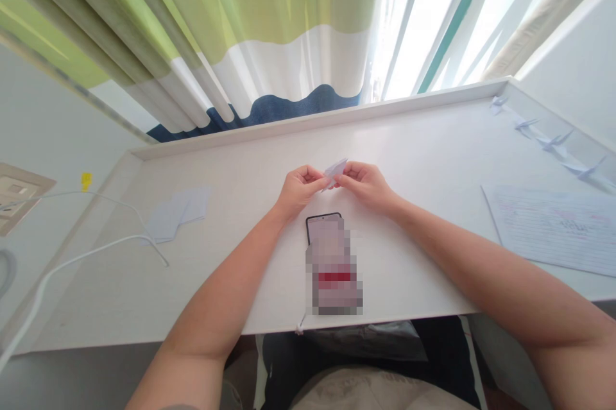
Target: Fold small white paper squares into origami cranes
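Observation:
A small piece of folded white paper (337, 168) is held up between both hands, above the middle of the white desk. My left hand (302, 189) pinches its left side between thumb and fingers. On the other side, my right hand (364, 183) grips the paper with thumb and curled fingers. The fingers hide part of the folds. Just below the hands lies a phone (325, 222) with its screen up; most of it is blurred out by blocks.
White paper sheets (176, 211) lie at the left beside a white cable (96, 253). Several folded paper figures (553, 140) line the right edge, above a written-on lined sheet (553, 224). A raised rim (312, 116) borders the desk (231, 172) before the curtain (289, 18).

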The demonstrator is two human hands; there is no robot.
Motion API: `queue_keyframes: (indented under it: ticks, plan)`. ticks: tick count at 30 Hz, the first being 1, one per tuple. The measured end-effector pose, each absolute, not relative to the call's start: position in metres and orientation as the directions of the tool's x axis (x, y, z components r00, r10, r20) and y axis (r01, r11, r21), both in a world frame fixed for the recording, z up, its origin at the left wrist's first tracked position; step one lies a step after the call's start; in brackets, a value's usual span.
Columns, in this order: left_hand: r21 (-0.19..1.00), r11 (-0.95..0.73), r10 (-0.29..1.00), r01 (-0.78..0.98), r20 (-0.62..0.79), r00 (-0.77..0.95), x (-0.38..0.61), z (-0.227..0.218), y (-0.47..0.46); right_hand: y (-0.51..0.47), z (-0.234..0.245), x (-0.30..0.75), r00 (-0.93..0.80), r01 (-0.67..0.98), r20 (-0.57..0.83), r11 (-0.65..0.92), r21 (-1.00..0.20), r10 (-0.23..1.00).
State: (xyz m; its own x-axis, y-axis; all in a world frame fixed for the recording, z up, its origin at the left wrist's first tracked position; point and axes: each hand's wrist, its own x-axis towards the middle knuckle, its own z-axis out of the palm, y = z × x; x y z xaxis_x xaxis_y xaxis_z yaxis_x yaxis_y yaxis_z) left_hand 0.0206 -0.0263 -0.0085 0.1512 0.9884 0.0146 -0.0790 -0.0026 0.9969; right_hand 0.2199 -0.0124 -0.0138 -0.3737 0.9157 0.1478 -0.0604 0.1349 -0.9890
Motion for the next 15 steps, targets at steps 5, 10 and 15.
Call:
queue_keyframes:
  ticks: [5, 10, 15]
  plan:
    - [0.996, 0.043, 0.98, -0.074, -0.028, 0.195, 0.0207, -0.0064, -0.0254, -0.011, -0.0169, 0.2199, -0.367, -0.046, 0.146, 0.139, -0.989, 0.919]
    - [0.999, -0.011, 0.978, 0.037, 0.003, 0.207, 0.0238, -0.0047, -0.0282, -0.0135, -0.0137, 0.2199, -0.398, -0.012, 0.151, 0.159, -0.987, 0.905]
    - [0.993, -0.034, 0.964, 0.113, 0.003, 0.266, 0.0262, -0.0049, -0.0311, -0.0166, -0.0099, 0.2199, -0.402, -0.007, 0.155, 0.166, -0.986, 0.902]
